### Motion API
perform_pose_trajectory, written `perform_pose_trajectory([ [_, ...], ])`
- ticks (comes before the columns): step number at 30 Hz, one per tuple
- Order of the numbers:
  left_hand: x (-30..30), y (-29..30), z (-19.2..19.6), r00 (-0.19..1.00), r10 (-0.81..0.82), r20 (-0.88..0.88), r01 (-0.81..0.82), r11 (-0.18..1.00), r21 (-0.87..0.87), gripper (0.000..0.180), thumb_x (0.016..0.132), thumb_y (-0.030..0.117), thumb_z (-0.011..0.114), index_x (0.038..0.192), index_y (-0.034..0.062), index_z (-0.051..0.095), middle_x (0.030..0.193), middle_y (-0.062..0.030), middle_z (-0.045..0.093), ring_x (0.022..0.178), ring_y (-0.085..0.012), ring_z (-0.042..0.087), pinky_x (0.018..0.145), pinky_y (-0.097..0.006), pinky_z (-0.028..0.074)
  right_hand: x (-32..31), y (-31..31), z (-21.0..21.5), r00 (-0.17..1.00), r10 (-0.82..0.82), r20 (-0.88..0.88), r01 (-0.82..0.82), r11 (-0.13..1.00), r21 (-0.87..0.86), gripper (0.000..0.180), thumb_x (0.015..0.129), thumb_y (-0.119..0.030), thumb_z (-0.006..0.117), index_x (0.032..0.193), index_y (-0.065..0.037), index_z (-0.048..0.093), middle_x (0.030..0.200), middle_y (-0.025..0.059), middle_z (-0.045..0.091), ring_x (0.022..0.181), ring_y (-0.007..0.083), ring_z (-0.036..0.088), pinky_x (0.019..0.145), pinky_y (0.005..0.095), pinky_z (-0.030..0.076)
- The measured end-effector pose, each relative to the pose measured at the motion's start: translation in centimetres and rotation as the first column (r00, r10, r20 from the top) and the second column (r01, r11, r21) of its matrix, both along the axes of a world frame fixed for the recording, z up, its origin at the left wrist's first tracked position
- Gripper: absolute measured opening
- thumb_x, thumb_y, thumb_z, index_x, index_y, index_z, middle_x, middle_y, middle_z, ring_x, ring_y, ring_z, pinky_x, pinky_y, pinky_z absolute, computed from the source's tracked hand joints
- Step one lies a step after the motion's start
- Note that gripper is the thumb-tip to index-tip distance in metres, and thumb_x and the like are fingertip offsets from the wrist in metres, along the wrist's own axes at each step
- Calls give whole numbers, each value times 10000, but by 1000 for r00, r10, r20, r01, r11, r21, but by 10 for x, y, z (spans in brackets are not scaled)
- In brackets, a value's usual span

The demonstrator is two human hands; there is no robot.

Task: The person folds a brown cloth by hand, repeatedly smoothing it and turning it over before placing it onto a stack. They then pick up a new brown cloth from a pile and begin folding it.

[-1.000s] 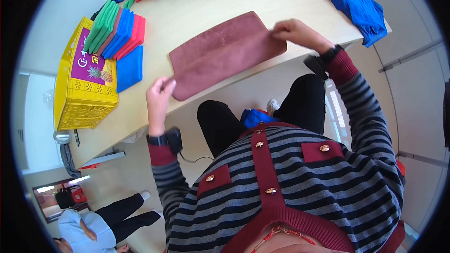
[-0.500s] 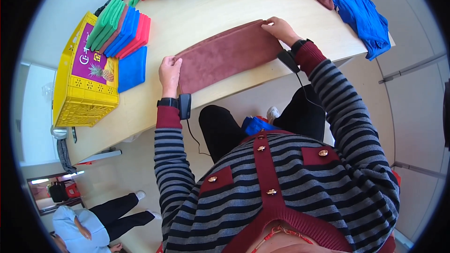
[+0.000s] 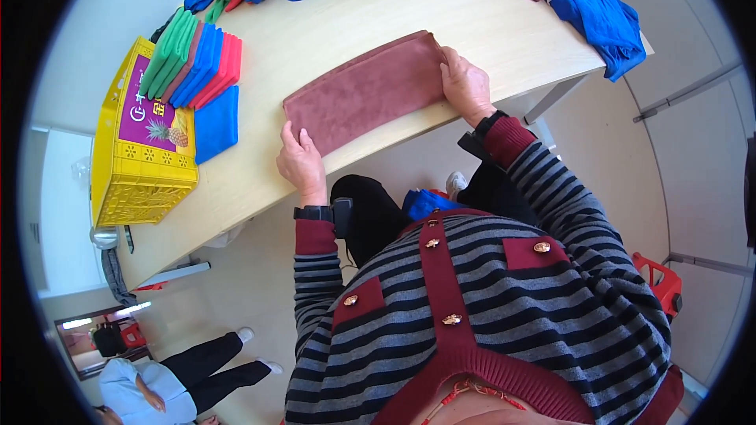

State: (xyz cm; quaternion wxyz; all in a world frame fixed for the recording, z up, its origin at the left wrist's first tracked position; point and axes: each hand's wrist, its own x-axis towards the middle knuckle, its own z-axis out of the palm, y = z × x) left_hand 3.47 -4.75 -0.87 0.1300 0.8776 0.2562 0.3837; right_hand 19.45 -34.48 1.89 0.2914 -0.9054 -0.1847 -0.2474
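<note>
A brown towel [image 3: 366, 94], folded into a long strip, lies near the front edge of the table. Its far edge shows more than one layer. My left hand [image 3: 302, 164] is closed at the strip's left end, by the near corner, with some of its fingers hidden. At the other end, my right hand [image 3: 466, 88] grips the short side with the thumb uppermost. Both wrists wear dark straps with small black boxes.
On the left, a yellow crate [image 3: 150, 177] stands beside a stack of folded green, brown, blue and red towels [image 3: 197, 59]. A folded blue towel [image 3: 216, 126] lies near it. Loose cloths [image 3: 587, 12] line the far edge. Another person [image 3: 150, 389] is at lower left.
Both hands have slid from the strip's far corners toward its near side. The towel still lies folded in about the same place. The whole view has shifted slightly.
</note>
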Motion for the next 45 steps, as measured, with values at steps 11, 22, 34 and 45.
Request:
perform_pose_trajectory([
  [11, -17, -14, -3, 997, 16, -78, -7, 994, 113, 292, 943, 243, 637, 1210, 126, 631, 700, -175, 678, 670, -404, 659, 663, -506, 506, 9, -17, -6, 998, 6, -59, -14, 990, -138, 241, 986, -199, 520, 1207, -117, 570, 939, 185, 715, 805, 391, 689, 714, 470, 561],
  [22, -8, -27, 26, 975, -182, -130, 206, 956, 209, 354, 896, 199, 669, 1216, 58, 616, 1157, -168, 648, 1064, -341, 608, 938, -477, 434, -14, 9, 34, 984, 178, 9, -173, 964, -203, 357, 902, -225, 650, 1205, -47, 588, 1172, 176, 640, 1095, 347, 598, 918, 442, 503],
  [34, 44, -42, 2, 809, -367, -460, 445, 893, 72, 638, 992, 471, 487, 1519, 124, 392, 1606, -146, 309, 1495, -344, 242, 1189, -579, 178, -35, 85, -14, 913, 405, -38, -382, 821, -425, 648, 1005, -519, 394, 1465, -67, 457, 1537, 139, 409, 1443, 349, 324, 1180, 496, 241],
  [45, 33, -4, 7, 851, -214, -480, 265, 964, 39, 647, 1012, 549, 407, 1556, 206, 334, 1630, -119, 269, 1503, -346, 219, 1191, -578, 168, 17, 26, -3, 984, 176, -1, -154, 857, -491, 587, 1030, -482, 387, 1505, -139, 417, 1572, 100, 376, 1464, 321, 303, 1196, 481, 230],
])
